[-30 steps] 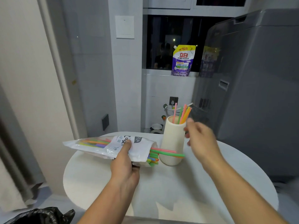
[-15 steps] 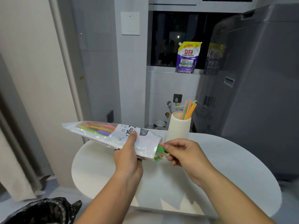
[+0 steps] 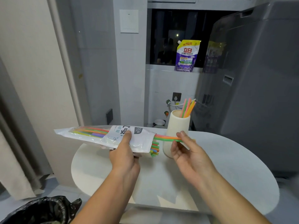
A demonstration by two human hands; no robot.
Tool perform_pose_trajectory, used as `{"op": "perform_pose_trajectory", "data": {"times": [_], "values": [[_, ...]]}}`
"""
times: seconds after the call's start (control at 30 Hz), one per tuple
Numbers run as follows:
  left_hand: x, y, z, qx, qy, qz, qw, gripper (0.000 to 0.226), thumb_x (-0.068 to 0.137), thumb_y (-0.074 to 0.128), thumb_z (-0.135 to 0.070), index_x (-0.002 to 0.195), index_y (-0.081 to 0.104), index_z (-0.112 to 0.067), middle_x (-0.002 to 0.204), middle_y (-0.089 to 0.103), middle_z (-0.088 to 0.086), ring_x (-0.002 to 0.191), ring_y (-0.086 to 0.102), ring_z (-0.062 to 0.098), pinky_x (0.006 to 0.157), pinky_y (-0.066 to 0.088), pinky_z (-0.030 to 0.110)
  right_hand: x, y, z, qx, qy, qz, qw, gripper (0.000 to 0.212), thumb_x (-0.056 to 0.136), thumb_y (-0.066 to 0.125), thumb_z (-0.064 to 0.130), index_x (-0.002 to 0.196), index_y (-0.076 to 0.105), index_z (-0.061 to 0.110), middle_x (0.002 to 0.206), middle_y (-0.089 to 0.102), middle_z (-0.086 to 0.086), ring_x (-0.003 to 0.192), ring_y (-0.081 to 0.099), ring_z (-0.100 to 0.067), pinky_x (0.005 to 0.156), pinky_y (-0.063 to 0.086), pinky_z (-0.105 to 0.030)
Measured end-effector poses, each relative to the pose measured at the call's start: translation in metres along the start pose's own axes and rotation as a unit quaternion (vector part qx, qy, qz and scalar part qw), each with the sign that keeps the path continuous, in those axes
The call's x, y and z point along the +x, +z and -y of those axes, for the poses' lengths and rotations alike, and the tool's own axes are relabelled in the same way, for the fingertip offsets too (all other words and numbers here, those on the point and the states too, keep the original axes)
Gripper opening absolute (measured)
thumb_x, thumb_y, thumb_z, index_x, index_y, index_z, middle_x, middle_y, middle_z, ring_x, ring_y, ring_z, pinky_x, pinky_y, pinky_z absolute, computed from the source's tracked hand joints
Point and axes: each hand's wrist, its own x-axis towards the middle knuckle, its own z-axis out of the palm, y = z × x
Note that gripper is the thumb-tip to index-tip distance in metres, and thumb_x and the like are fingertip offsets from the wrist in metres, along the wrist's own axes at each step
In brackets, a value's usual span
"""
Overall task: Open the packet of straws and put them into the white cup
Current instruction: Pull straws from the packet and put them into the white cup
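My left hand (image 3: 124, 156) grips the white straw packet (image 3: 103, 137) and holds it level above the round white table (image 3: 226, 167), its open end facing right. Coloured straw ends (image 3: 155, 148) stick out of that opening. My right hand (image 3: 187, 151) pinches a few straws (image 3: 166, 137), orange and green, that are partly drawn out of the packet in front of the white cup (image 3: 178, 126). The cup stands upright on the table with several straws (image 3: 187, 107) leaning in it.
A grey appliance (image 3: 258, 78) fills the right side behind the table. A purple detergent pouch (image 3: 186, 56) stands on the window ledge. A black bin bag (image 3: 40, 210) sits at the lower left, with a curtain (image 3: 14, 143) along the left edge.
My right hand came back from the cup to the packet's open end, took hold of a few straws and pulled them partway out to the right. The left hand kept its hold on the packet.
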Motion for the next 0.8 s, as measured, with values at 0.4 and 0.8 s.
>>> {"op": "perform_pose_trajectory", "data": {"times": [0.4,0.8], "values": [[0.003,-0.002,0.008,-0.019,-0.044,0.014,0.999,0.042,0.095,0.072,-0.01,0.135,0.062,-0.014,0.12,0.077,0.004,0.076,0.076,0.012,0.047,0.057,0.023,0.011,0.003,-0.011,-0.123,-0.118,-0.064,0.983,0.014,0.092,0.067,0.011,0.096,0.07,-0.002,0.071,0.063,-0.004,0.06,0.059,-0.01,0.059,0.056,-0.019],[0.023,-0.007,-0.004,-0.059,-0.051,-0.017,0.997,0.048,0.095,0.071,-0.012,0.141,0.057,-0.018,0.126,0.075,0.003,0.088,0.075,0.015,0.049,0.061,0.027,-0.006,0.024,0.098,-0.373,-0.386,-0.079,0.84,0.024,0.094,0.068,0.024,0.074,0.07,0.012,0.056,0.07,0.005,0.056,0.07,-0.01,0.08,0.061,-0.044]]}}
